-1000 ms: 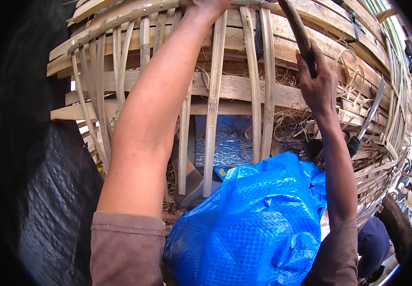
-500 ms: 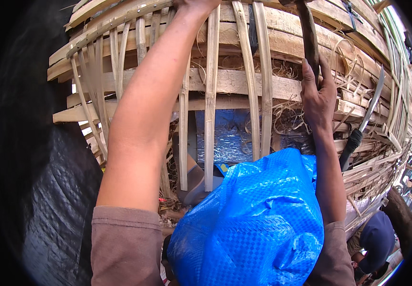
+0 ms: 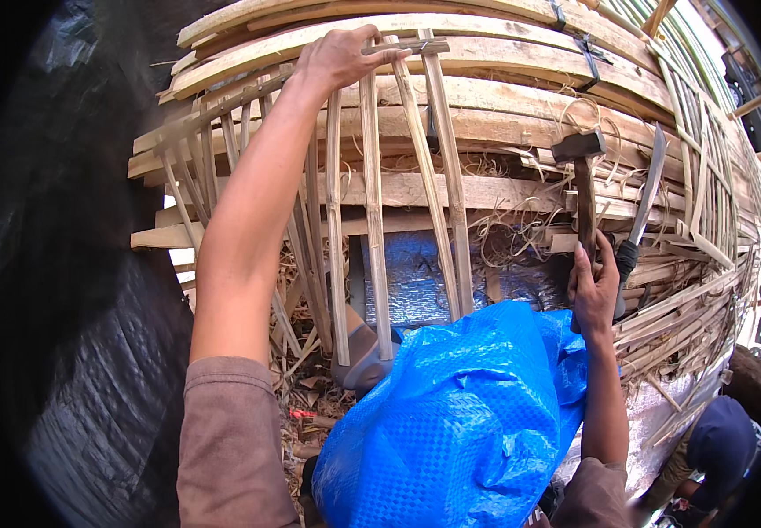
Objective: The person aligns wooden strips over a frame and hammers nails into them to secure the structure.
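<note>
My left hand (image 3: 336,62) reaches to the far side and is closed on the crosspiece of a slatted wooden frame. Several thin wooden slats (image 3: 373,194) run from that crosspiece (image 3: 429,47) toward me, and what look like nails show at their far ends. On the right, my right hand (image 3: 593,286) is wrapped round the wooden handle of a hammer (image 3: 578,148), its dark metal head pointing away from me. Just right of the hammer lies a machete (image 3: 650,189) with a black-wrapped grip. A blue woven plastic sheet (image 3: 451,422) bulges up between my arms.
Long wooden planks (image 3: 504,119) are stacked across the far side, with curly shavings (image 3: 512,238) on them. Split strips (image 3: 671,326) are piled at right. Black sheeting (image 3: 90,352) hangs at left. A person in a dark blue cap (image 3: 728,436) is low at right.
My right hand and the hammer sit lower in the picture, and the hammer head now shows fully. The view has shifted, bringing my left hand and the crosspiece into sight.
</note>
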`<action>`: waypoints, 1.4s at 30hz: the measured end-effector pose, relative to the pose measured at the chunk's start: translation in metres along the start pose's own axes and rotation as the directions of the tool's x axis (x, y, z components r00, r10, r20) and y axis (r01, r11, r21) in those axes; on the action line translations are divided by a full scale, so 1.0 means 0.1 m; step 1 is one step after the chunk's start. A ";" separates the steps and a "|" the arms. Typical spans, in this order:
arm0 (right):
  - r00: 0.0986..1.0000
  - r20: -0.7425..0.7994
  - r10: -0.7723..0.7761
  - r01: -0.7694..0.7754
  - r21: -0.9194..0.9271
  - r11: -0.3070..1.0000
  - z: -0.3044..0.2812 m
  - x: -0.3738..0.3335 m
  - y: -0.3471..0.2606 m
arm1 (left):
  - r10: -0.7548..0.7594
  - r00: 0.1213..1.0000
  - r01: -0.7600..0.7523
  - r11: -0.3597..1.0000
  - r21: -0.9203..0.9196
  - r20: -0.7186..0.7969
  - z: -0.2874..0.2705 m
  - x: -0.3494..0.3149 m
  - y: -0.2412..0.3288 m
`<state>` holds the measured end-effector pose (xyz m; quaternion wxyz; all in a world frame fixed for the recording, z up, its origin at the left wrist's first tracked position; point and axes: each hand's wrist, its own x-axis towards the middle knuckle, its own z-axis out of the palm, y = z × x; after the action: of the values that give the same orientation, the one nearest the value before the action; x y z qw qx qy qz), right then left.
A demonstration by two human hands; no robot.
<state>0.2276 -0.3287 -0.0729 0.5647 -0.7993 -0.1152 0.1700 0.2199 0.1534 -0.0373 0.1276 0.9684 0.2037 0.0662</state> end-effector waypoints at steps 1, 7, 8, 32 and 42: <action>1.000 -0.009 0.011 -0.011 0.028 1.000 -0.01 -0.10 -0.01 | 0.037 0.995 -0.034 0.999 0.037 -0.088 -0.07 -0.04 0.02; 0.998 -0.048 0.041 -0.035 0.116 0.993 -0.17 -0.40 -0.02 | 0.237 0.875 -0.178 0.968 0.176 -0.422 -0.88 -0.46 0.21; 0.998 -0.058 0.032 -0.024 0.134 0.991 -0.18 -0.46 -0.03 | 0.379 0.745 -0.333 0.924 0.187 -0.549 -1.06 -0.56 0.18; 0.987 -0.161 -0.016 0.063 0.289 0.955 -0.26 -1.22 0.05 | 0.450 0.108 -0.929 0.364 0.071 -0.886 -3.89 -3.05 0.50; 0.975 -0.132 -0.180 0.209 0.252 0.945 -0.35 -0.99 0.78 | 0.344 0.080 -0.992 0.115 -0.042 -0.935 -3.57 -3.15 0.66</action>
<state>0.1508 -0.4224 -0.1216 0.6857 -0.7095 -0.1391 0.0840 -0.1056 0.0438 0.2986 0.3389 0.6341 -0.3672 0.5901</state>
